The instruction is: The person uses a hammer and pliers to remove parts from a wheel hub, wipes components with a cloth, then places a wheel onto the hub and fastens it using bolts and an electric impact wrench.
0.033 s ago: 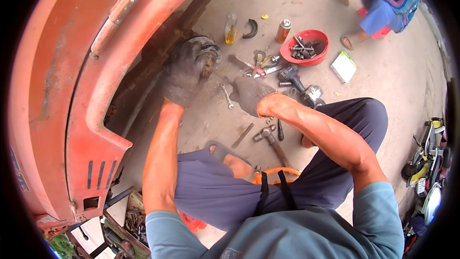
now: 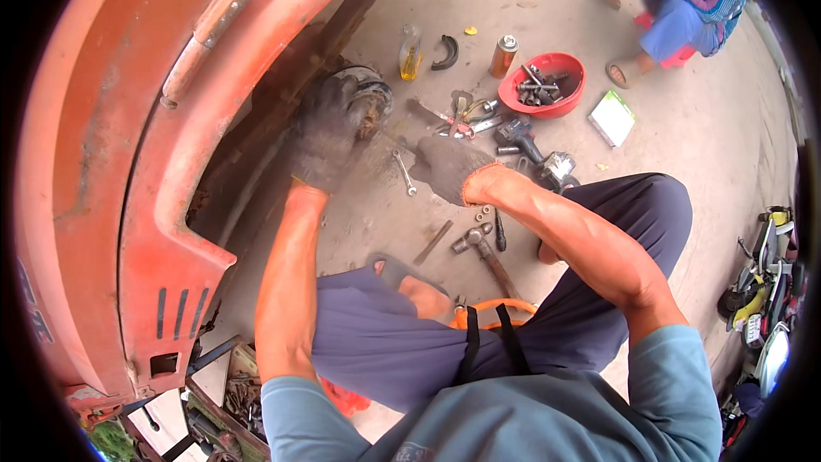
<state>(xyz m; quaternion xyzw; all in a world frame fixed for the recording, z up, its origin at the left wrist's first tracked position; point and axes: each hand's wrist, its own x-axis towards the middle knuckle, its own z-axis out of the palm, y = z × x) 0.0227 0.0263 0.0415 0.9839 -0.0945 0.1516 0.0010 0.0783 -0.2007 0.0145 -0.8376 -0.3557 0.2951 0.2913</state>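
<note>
My left hand [image 2: 327, 135], in a dark work glove, lies against a round, greasy wheel hub [image 2: 373, 104] under the edge of the orange vehicle body. Its fingers are dark and blurred, so their grip cannot be made out. Beside the hub, my gloved right hand [image 2: 446, 171] is closed around a thin rod-like tool [image 2: 398, 142] that points at the hub; its handle is hidden in the fist. A combination wrench [image 2: 404, 173] lies on the ground between my hands. Pliers [image 2: 462, 113] and a cordless power tool [image 2: 522, 139] are beyond my right hand.
The orange body panel [image 2: 154, 231] rises close on my left. A hammer [image 2: 489, 261] and a flat metal strip [image 2: 434, 241] lie near my knees. Farther off are a red bowl of sockets [image 2: 560, 104], a spray can [image 2: 505, 56], a bottle [image 2: 410, 56] and a seated person [image 2: 684, 17].
</note>
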